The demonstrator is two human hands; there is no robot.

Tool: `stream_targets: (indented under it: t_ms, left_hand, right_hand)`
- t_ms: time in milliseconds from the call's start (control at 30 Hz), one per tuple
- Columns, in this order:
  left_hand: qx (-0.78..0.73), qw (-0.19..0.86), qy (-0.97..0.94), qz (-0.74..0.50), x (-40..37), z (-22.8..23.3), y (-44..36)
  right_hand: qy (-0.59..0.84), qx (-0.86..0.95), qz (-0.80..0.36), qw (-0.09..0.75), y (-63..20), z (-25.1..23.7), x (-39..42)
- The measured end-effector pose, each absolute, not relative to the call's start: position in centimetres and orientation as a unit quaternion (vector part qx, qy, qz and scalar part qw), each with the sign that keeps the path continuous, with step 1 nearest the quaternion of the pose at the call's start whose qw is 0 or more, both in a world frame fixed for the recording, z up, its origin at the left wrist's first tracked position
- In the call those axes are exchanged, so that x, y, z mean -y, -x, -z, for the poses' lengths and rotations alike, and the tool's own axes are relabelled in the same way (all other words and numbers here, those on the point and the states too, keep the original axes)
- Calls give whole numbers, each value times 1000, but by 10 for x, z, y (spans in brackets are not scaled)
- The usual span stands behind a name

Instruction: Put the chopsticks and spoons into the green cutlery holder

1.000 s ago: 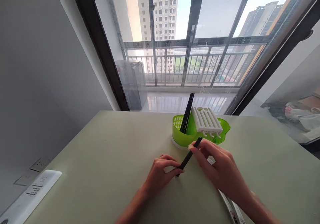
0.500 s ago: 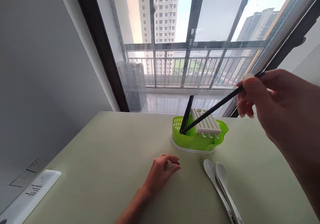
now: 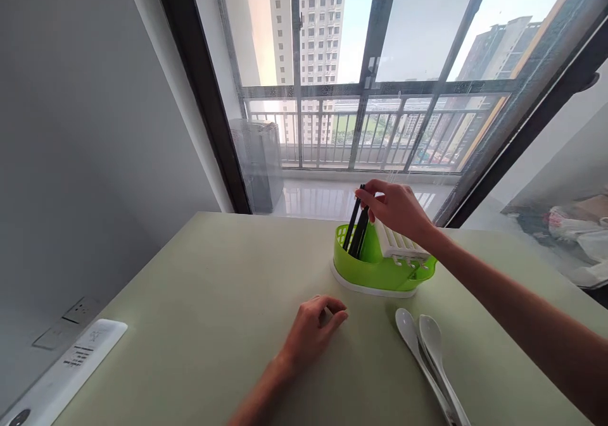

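Note:
My right hand reaches over the green utensil holder, its fingers pinched at the top of a black chopstick. That chopstick stands nearly upright inside the left compartment. Beside it, more black chopsticks lean in the same compartment, partly overlapping, so I cannot tell them all apart. A white slotted rack with small hooks sits on the holder, partly covered by my right hand and wrist. My left hand rests on the table in front of the holder, loosely curled, thumb and fingers slightly apart, holding nothing.
White spoons lie on the pale green table, just in front of the holder. A white power strip runs along the left edge near the wall sockets. Beyond the table's far edge are glass doors and a balcony.
My right hand has moved left and down to the holder, bringing the chopstick from a long slant to nearly upright inside it. The left hand stays in place, slightly more curled.

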State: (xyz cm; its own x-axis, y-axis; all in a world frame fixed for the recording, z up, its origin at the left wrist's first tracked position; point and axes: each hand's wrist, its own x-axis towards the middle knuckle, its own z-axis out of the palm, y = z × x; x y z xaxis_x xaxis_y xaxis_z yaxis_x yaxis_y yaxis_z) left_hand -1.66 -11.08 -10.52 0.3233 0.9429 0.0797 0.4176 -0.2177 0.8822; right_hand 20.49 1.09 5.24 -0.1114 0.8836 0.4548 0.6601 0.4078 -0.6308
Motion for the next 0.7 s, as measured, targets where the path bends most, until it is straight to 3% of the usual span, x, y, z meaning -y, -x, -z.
stream_targets:
  t_ms: [433,700]
  left_hand:
    - [-481,385,-715,-331,111,107,17]
    - [-477,383,-719,-329,110,107,17]
  right_hand:
    - [548,738,-78,385,-207,-41,-23]
    - [527,733,13,429,-209,-75,27]
